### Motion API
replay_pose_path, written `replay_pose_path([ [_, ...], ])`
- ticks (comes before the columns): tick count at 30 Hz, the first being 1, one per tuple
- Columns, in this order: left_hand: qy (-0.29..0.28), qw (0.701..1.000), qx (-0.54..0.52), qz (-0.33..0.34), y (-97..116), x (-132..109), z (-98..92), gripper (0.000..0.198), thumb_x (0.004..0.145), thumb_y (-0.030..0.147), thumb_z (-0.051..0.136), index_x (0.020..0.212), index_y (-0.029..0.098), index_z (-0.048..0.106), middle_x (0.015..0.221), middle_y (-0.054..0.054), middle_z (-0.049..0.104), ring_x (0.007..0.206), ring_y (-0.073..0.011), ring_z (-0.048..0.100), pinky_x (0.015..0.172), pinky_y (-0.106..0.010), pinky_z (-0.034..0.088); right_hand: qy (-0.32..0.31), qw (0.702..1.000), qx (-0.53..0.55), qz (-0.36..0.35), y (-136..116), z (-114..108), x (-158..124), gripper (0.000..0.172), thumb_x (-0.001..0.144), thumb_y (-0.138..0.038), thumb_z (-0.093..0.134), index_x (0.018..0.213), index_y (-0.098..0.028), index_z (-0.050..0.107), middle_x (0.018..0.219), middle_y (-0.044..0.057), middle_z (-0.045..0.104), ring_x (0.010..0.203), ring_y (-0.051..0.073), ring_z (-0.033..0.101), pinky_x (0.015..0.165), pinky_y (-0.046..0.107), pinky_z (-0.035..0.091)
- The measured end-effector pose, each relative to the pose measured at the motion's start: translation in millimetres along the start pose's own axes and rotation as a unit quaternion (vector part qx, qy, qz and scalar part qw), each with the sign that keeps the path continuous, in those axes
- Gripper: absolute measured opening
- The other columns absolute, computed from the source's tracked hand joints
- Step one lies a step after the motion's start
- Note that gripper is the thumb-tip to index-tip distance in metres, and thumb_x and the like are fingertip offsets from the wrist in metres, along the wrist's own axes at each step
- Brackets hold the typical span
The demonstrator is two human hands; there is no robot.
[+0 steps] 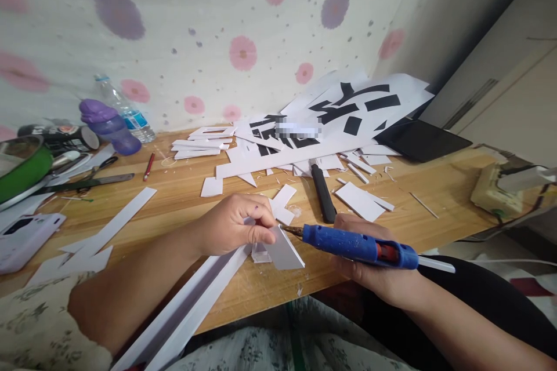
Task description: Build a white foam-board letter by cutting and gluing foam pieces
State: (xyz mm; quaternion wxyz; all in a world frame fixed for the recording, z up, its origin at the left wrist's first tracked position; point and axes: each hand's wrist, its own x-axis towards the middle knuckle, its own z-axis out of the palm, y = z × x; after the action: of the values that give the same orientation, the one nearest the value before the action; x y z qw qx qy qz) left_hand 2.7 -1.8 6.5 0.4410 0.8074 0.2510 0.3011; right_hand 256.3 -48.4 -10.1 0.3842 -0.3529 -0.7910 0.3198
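My left hand (237,226) pinches a small white foam-board piece (285,250) by its upper left corner. Wrapped round a blue hot glue gun (343,243), my right hand (374,269) holds it level, a white glue stick (437,264) sticking out of its back end. The gun's brown-stained nozzle meets or nearly meets the piece's top edge, close to my left thumb. Under my left wrist, a long white folded channel (204,295) slants down toward my lap. A small clear bit (261,254) lies beside the piece; what it is I cannot tell.
Behind my hands lie a black-handled tool (322,191), white offcuts (359,201) and printed sheets (348,110). At left are a green pan (24,171), a purple bottle (108,127), a clear water bottle (130,113) and a red pen (149,166). A power strip (496,188) sits right.
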Motion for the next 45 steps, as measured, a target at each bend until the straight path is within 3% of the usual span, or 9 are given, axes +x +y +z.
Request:
replay_pose_path([
  [6,-0.004,1.000,0.011,0.003,1.0,0.3,-1.5,0.036,0.081,0.047,0.064,0.069,0.013,0.068,0.065,-0.002,0.058,0.061,-0.0093,0.053,0.058,-0.020,0.042,-0.002,1.000,-0.018,0.003,-1.0,0.6,2.2,0.033,0.084,-0.040,0.059,0.060,-0.021,0.045,0.057,-0.002,0.044,0.052,0.012,0.043,0.045,0.026,0.036],
  [26,0.002,1.000,-0.004,0.028,-0.2,0.0,-5.2,0.032,0.082,0.043,0.064,0.071,0.013,0.068,0.067,-0.002,0.059,0.064,-0.0092,0.055,0.061,-0.020,0.044,-0.032,0.999,-0.022,0.002,-0.5,-3.9,0.7,0.035,0.084,-0.044,0.059,0.059,-0.022,0.046,0.054,-0.001,0.045,0.047,0.012,0.043,0.041,0.026,0.034],
  [31,0.006,1.000,-0.004,0.015,-1.1,-1.2,-6.5,0.031,0.085,0.041,0.061,0.073,0.013,0.067,0.068,-0.001,0.057,0.064,-0.0085,0.054,0.062,-0.020,0.044,-0.015,1.000,-0.013,-0.004,-2.6,-3.5,0.9,0.035,0.083,-0.044,0.060,0.059,-0.021,0.048,0.054,-0.001,0.046,0.046,0.011,0.044,0.041,0.025,0.035],
  [36,0.013,1.000,-0.003,0.005,-2.4,-1.1,-7.0,0.032,0.085,0.042,0.061,0.070,0.013,0.065,0.067,0.000,0.054,0.063,-0.0090,0.053,0.061,-0.021,0.042,-0.016,1.000,0.019,0.013,-1.6,-2.6,0.7,0.031,0.082,-0.045,0.061,0.064,-0.020,0.055,0.059,0.001,0.052,0.051,0.013,0.049,0.044,0.026,0.040],
  [41,0.014,1.000,-0.002,0.001,-4.1,-0.9,-7.0,0.032,0.085,0.042,0.061,0.071,0.013,0.064,0.068,0.000,0.054,0.063,-0.0087,0.052,0.061,-0.021,0.042,-0.015,0.999,0.046,0.008,2.4,-1.5,-0.9,0.021,0.082,-0.040,0.063,0.075,-0.020,0.060,0.074,0.005,0.062,0.067,0.017,0.058,0.058,0.030,0.048],
  [45,0.011,1.000,-0.006,0.000,-3.8,-1.1,-6.7,0.031,0.085,0.041,0.062,0.071,0.013,0.064,0.068,0.000,0.054,0.063,-0.0084,0.052,0.061,-0.020,0.042,-0.007,1.000,0.026,0.011,1.9,-2.4,-1.7,0.024,0.082,-0.042,0.064,0.071,-0.020,0.058,0.065,0.003,0.057,0.057,0.014,0.053,0.049,0.027,0.043],
])
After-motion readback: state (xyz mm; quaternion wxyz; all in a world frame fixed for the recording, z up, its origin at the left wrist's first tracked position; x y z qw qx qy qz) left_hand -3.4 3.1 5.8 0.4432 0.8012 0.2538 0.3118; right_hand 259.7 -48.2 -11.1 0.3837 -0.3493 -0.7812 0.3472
